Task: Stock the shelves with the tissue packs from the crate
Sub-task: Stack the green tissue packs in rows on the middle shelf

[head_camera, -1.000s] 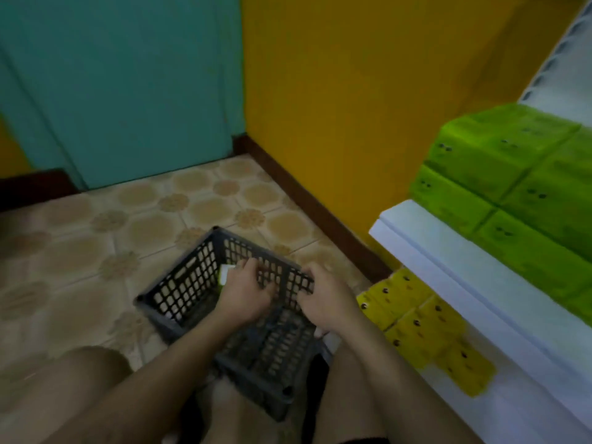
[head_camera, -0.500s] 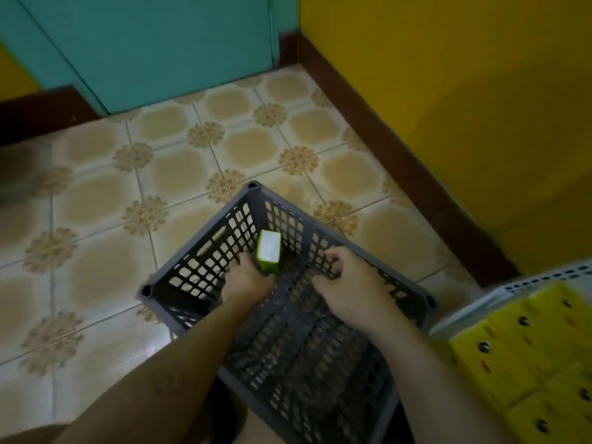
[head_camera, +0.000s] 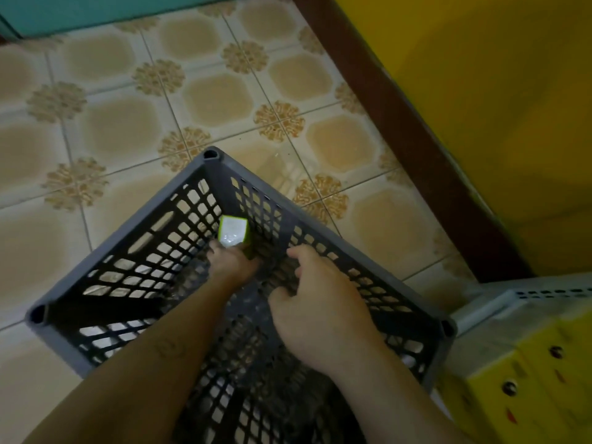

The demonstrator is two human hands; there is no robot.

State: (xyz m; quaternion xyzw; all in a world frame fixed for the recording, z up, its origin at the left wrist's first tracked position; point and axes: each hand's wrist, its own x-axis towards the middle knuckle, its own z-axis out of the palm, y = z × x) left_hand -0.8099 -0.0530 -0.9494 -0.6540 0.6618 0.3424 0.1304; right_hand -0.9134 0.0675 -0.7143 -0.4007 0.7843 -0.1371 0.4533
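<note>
Left hand (head_camera: 232,265) gripped the green tissue pack (head_camera: 233,233), fingers curled round its lower end; the pack stood upright inside the grey crate (head_camera: 192,172), near the far corner. Right hand (head_camera: 317,302) sat in the crate, fingers curled by the mesh wall; could not tell whether it held anything. Judgement: lift the pack straight up past the rim before swinging right toward the shelf (head_camera: 512,298), right hand steadying the crate.
</note>
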